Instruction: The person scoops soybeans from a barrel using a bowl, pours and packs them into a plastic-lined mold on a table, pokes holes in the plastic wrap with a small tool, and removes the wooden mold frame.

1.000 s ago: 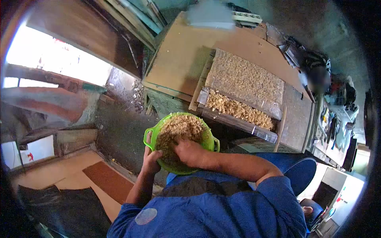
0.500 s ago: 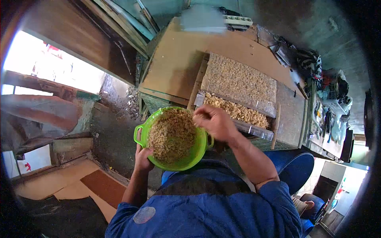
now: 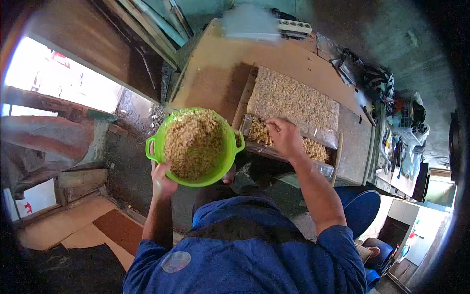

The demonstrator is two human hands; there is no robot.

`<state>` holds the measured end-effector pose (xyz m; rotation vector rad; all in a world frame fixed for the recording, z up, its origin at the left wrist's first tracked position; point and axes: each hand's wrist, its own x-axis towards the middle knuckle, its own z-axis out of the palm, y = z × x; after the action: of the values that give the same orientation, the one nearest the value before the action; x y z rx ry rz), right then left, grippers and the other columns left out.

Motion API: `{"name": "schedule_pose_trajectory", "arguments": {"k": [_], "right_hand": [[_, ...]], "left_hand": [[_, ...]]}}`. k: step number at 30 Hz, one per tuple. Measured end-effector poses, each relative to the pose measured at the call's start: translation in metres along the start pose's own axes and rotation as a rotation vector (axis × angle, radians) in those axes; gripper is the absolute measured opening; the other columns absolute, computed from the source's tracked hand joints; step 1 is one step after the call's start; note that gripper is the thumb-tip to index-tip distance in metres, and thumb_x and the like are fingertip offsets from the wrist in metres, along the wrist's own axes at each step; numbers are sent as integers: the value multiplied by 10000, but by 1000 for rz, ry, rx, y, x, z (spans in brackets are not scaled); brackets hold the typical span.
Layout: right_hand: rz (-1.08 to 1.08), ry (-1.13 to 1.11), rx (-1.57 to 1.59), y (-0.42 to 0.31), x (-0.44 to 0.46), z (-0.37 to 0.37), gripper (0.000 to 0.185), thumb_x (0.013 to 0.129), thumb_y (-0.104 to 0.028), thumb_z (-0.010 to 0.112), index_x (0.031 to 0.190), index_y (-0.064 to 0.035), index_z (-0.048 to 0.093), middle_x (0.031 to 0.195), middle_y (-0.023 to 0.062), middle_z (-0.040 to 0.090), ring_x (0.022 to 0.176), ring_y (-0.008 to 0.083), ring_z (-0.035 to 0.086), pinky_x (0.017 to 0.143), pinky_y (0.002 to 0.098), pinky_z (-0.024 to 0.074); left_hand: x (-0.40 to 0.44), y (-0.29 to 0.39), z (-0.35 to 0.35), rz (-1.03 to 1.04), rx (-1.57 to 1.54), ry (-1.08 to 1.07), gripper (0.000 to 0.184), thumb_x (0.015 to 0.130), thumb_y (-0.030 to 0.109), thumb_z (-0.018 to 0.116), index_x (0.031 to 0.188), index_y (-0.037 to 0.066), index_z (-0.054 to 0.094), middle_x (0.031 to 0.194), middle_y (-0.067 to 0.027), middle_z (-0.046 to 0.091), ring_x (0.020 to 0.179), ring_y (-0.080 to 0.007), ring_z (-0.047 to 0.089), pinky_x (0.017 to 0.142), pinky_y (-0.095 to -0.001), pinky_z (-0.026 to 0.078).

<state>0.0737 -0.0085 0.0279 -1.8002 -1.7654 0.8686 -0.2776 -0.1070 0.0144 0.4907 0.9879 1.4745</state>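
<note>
A bright green plastic basin (image 3: 231, 152) with two side handles is tilted in front of me, heaped with tan, flaky crumbs (image 3: 193, 142). My left hand (image 3: 162, 179) grips its left side near the handle. Over the wooden frame on the table, my right hand (image 3: 285, 138) hovers or rests above a strip of loose flakes (image 3: 315, 150), its fingers pinched together. What lies between those fingers is hidden. Behind that strip, a flat slab of flakes (image 3: 296, 100) under what looks like clear plastic fills the rest of the frame.
The frame's wooden side bar (image 3: 245, 100) lies on a brown board-topped table (image 3: 215, 73). A power strip (image 3: 293, 25) sits at the back. Bags and a basket (image 3: 409, 130) crowd the right. Cardboard sheets (image 3: 54, 220) cover the floor at left.
The basin has shifted left and up with my left hand, tilting more. My right hand has moved right, from beside the basin's rim to over the strip of loose flakes.
</note>
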Motion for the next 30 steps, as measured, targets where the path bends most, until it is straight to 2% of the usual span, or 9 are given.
{"name": "schedule_pose_trajectory", "arguments": {"k": [3, 5, 7, 8, 12, 17, 23, 26, 30], "right_hand": [[-229, -28, -121, 7, 7, 18, 241, 881, -145, 662, 1105, -55, 668, 1050, 151, 679, 1008, 335, 653, 865, 407, 523], [-397, 51, -150, 4, 4, 28, 263, 852, -135, 682, 1103, -63, 648, 1170, 139, 629, 1097, 350, 599, 911, 431, 506], [-506, 43, -239, 5, 8, 33, 272, 837, -131, 689, 1095, -60, 641, 1185, 145, 612, 1093, 356, 594, 914, 439, 504], [-623, 38, -332, 7, 9, 34, 281, 822, -127, 696, 1087, -57, 633, 1199, 152, 596, 1088, 362, 588, 918, 446, 501], [-558, -19, -351, 15, 3, 29, 296, 804, -118, 698, 1084, -53, 624, 1136, 162, 604, 1044, 369, 595, 902, 455, 504], [-293, 15, -253, 23, -9, 11, 339, 789, -139, 697, 1110, -68, 616, 1099, 155, 605, 1092, 371, 572, 941, 466, 486], [-511, 4, -253, 11, -7, 15, 347, 798, -161, 697, 1130, -90, 628, 1131, 151, 608, 1094, 371, 573, 943, 466, 485], [-523, -16, -331, 24, -6, 17, 334, 797, -162, 693, 1119, -96, 630, 1122, 137, 614, 1088, 366, 575, 941, 466, 485], [-390, 4, -316, 37, -13, 1, 328, 801, -168, 692, 1114, -96, 627, 1116, 125, 620, 1080, 361, 578, 947, 465, 479]], "left_hand": [[24, -5, 3, 87, 10, 0, 668, 799, 135, 506, 1445, 96, 337, 1356, -123, 500, 1225, -297, 536, 1018, -481, 462], [43, -18, -16, 259, 478, -16, 660, 803, 148, 536, 1434, 101, 351, 1351, -117, 509, 1223, -292, 536, 1017, -475, 461], [54, -18, -7, 119, -39, -30, 670, 801, 155, 558, 1438, 110, 356, 1347, -112, 517, 1226, -294, 531, 1021, -472, 457], [61, -22, -5, 136, -39, -30, 699, 793, 166, 582, 1451, 123, 354, 1347, -107, 523, 1221, -299, 534, 1017, -473, 462], [78, -32, -1, 110, -55, 35, 702, 799, 176, 590, 1461, 129, 358, 1358, -112, 517, 1212, -306, 542, 1013, -476, 466], [99, -50, -8, 113, -86, 27, 626, 815, 181, 583, 1410, 71, 420, 1333, -120, 545, 1200, -309, 555, 1012, -473, 463], [113, -64, 0, 116, -91, 71, 576, 824, 203, 593, 1368, 69, 462, 1317, -107, 560, 1190, -304, 564, 996, -477, 477], [120, -68, -4, 63, -181, -9, 690, 777, 126, 561, 1434, 155, 353, 1323, -91, 519, 1215, -292, 520, 1024, -464, 442], [124, -74, -2, 46, -188, 19, 649, 805, 138, 556, 1426, 133, 367, 1330, -99, 518, 1221, -294, 520, 1038, -463, 432]]}}
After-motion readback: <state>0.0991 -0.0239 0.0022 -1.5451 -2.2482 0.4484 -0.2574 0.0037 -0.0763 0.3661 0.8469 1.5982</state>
